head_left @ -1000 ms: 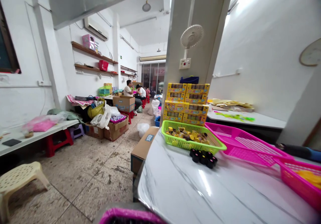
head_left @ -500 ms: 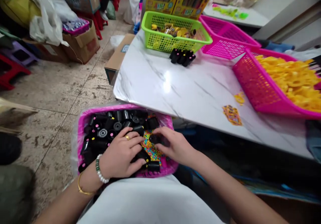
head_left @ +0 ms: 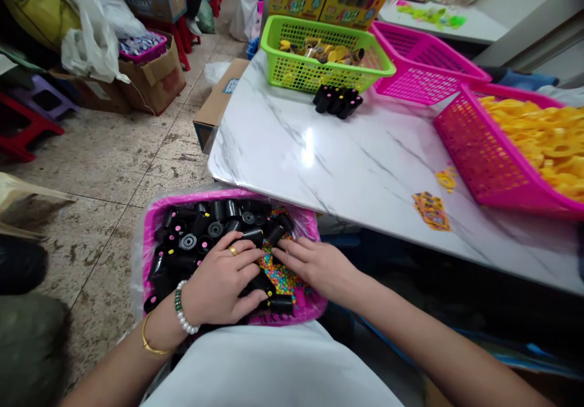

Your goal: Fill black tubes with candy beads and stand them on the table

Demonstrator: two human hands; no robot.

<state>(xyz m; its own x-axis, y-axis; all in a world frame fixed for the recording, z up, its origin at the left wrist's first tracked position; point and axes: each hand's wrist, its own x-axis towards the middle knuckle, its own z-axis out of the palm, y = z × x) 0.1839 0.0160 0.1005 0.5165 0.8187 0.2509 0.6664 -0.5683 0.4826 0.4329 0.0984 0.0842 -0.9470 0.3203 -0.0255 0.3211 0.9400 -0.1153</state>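
A pink basket (head_left: 149, 243) lined with clear plastic rests against my lap. Many black cylinders (head_left: 218, 211), some with pink or yellow dots, fill its left and middle. Small multicoloured beads (head_left: 279, 276) show at its right side. My left hand (head_left: 228, 279) lies spread over the cylinders, fingers apart, palm hidden. Over the beads is my right hand (head_left: 319, 267), its fingers stretched out and touching the beads beside a black cylinder (head_left: 276, 235); its thumb is hidden.
On the white table (head_left: 283, 145) stand a green basket (head_left: 314, 78) of small items, several black cylinders (head_left: 337, 101), a pink basket (head_left: 420, 84) and another holding yellow pieces (head_left: 538, 133). Printed cards (head_left: 431, 210) lie near the front edge. Cardboard boxes (head_left: 155, 78) and stools (head_left: 27, 127) stand left.
My right hand has gone from a curled grasp around a black cylinder to outstretched fingers over the beads. That cylinder now lies free above the fingertips. My left hand is nearly unmoved; the view shifted slightly.
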